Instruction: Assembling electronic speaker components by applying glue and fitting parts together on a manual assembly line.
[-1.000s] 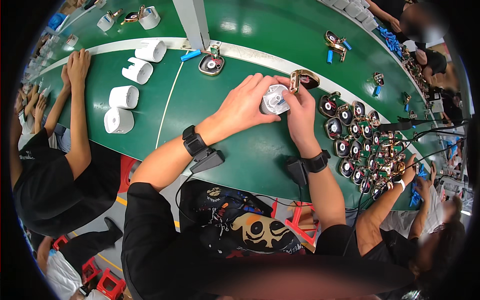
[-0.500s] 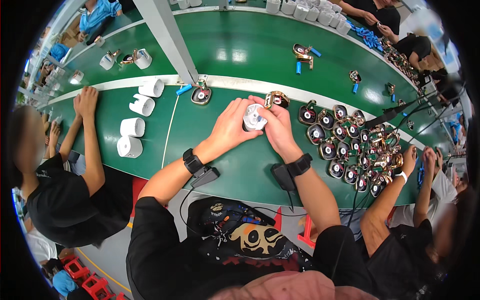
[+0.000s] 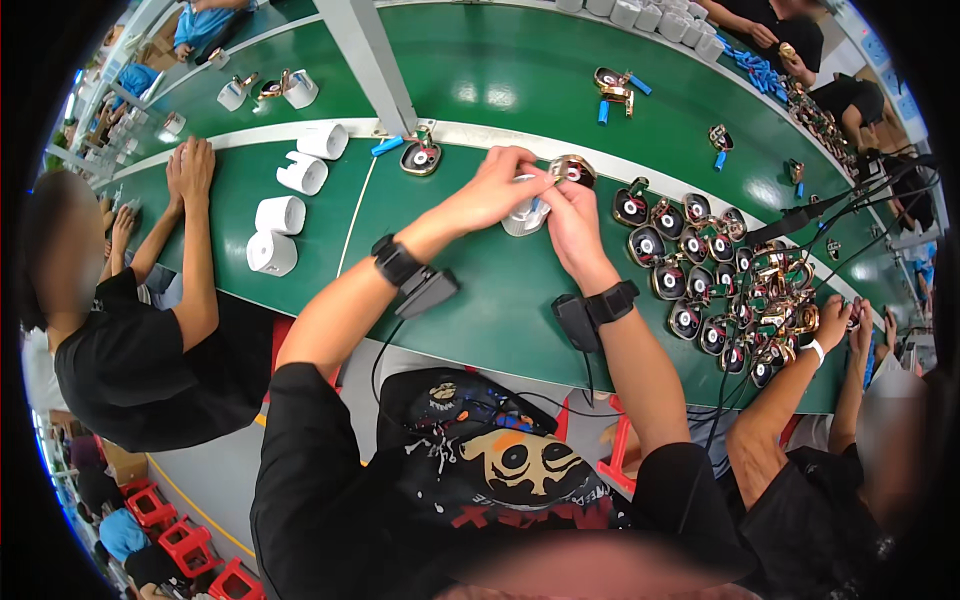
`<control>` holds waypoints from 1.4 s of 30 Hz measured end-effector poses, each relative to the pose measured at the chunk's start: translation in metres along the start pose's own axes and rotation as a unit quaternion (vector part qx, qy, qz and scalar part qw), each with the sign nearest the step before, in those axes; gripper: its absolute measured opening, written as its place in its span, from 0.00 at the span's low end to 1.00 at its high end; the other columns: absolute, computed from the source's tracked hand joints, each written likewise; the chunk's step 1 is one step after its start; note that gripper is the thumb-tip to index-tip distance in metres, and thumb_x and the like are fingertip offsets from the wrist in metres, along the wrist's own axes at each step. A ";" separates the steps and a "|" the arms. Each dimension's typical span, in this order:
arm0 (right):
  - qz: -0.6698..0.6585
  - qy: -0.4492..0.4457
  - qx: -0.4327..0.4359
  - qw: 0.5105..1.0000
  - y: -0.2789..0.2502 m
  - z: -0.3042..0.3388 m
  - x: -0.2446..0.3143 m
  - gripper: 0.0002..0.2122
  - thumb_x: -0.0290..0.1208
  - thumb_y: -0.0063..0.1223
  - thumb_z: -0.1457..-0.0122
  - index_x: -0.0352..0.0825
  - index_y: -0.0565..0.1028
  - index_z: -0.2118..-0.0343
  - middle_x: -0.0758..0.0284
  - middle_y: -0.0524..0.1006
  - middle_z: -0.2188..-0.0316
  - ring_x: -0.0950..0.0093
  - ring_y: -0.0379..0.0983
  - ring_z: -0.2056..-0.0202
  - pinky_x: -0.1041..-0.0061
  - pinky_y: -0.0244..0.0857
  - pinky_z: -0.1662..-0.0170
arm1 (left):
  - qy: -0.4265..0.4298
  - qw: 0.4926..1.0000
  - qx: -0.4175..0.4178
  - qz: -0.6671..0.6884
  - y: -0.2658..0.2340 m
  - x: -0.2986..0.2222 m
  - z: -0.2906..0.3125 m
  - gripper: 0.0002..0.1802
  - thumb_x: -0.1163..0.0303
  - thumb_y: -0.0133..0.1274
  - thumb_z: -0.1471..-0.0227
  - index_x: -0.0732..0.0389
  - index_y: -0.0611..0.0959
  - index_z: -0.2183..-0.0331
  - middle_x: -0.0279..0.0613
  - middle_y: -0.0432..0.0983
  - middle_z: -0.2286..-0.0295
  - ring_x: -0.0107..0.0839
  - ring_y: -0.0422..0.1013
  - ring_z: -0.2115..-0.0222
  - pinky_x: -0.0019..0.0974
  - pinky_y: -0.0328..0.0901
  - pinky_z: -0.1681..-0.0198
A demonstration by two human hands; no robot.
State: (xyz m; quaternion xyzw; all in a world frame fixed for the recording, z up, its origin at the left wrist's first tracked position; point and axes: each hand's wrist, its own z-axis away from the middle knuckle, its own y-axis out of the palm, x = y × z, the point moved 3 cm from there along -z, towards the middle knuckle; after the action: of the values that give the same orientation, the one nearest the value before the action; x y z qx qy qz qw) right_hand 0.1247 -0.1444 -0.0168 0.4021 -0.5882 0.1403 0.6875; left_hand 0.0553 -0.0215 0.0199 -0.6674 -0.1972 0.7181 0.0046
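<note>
In front of me a white cylindrical housing is tilted toward me, with a bit of blue showing inside its opening. My right hand is closed along the housing's right side, its thumb at the rim. Over the opening reaches my left hand, its fingers closed together near the right thumb; what they pinch is hidden. Just beyond the fingertips of both hands is a gold-rimmed speaker unit with a dark face. I cannot tell which fingers touch it.
Several similar speaker units crowd the green table on the right. White housings stand at left. Another unit and a blue cylinder lie by the metal post. Co-workers sit on both sides.
My left hand has come off the side of the white housing and moved up over its opening. The speaker unit now shows more above my right hand. The whole view has shifted slightly.
</note>
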 end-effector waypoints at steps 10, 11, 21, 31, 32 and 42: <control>0.033 0.065 0.044 0.996 -0.009 0.005 0.003 0.11 0.27 0.51 0.39 0.25 0.76 0.58 0.65 0.78 0.60 0.78 0.72 0.57 0.77 0.63 0.51 | -0.041 0.987 0.059 0.146 0.010 0.014 0.005 0.24 0.56 0.48 0.40 0.63 0.71 0.49 0.44 0.58 0.49 0.34 0.60 0.46 0.37 0.55 0.42; 0.034 0.073 0.032 0.996 -0.007 0.009 0.006 0.11 0.27 0.50 0.39 0.25 0.76 0.58 0.65 0.78 0.60 0.78 0.72 0.57 0.77 0.63 0.51 | -0.041 0.987 0.051 0.145 0.012 0.016 0.007 0.24 0.57 0.49 0.40 0.63 0.72 0.50 0.44 0.58 0.49 0.34 0.60 0.46 0.37 0.56 0.42; -0.003 0.069 0.005 0.998 0.009 0.009 0.021 0.11 0.27 0.49 0.38 0.26 0.76 0.57 0.66 0.77 0.59 0.78 0.71 0.56 0.77 0.62 0.50 | -0.026 0.988 -0.007 0.153 0.015 0.010 0.008 0.20 0.60 0.48 0.40 0.64 0.74 0.51 0.43 0.63 0.52 0.31 0.62 0.48 0.35 0.58 0.43; -0.030 0.048 -0.029 0.998 0.012 0.014 0.016 0.10 0.27 0.53 0.40 0.27 0.78 0.59 0.68 0.78 0.60 0.79 0.72 0.59 0.78 0.62 0.54 | -0.014 0.968 0.017 0.250 0.022 0.014 0.008 0.22 0.63 0.50 0.41 0.66 0.72 0.50 0.42 0.71 0.56 0.28 0.66 0.53 0.33 0.60 0.46; -0.032 0.045 -0.031 0.998 0.012 0.015 0.016 0.10 0.27 0.53 0.41 0.27 0.78 0.59 0.68 0.78 0.61 0.79 0.72 0.60 0.78 0.62 0.54 | -0.013 0.968 0.015 0.252 0.022 0.013 0.008 0.22 0.63 0.50 0.41 0.66 0.72 0.50 0.42 0.71 0.56 0.28 0.67 0.53 0.33 0.60 0.46; -0.059 0.080 -0.050 0.994 0.010 0.013 0.011 0.09 0.27 0.55 0.42 0.27 0.77 0.62 0.68 0.78 0.64 0.80 0.72 0.61 0.80 0.62 0.57 | -0.040 0.961 0.008 0.274 0.023 0.014 0.011 0.23 0.64 0.50 0.41 0.65 0.70 0.48 0.43 0.71 0.55 0.30 0.67 0.52 0.35 0.61 0.47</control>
State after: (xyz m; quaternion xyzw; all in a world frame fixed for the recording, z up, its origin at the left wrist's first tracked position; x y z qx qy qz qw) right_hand 0.1120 -0.1510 -0.0033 0.3888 -0.5124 0.1014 0.7589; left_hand 0.0493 -0.0423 0.0004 -0.6663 -0.0007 0.7197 -0.1950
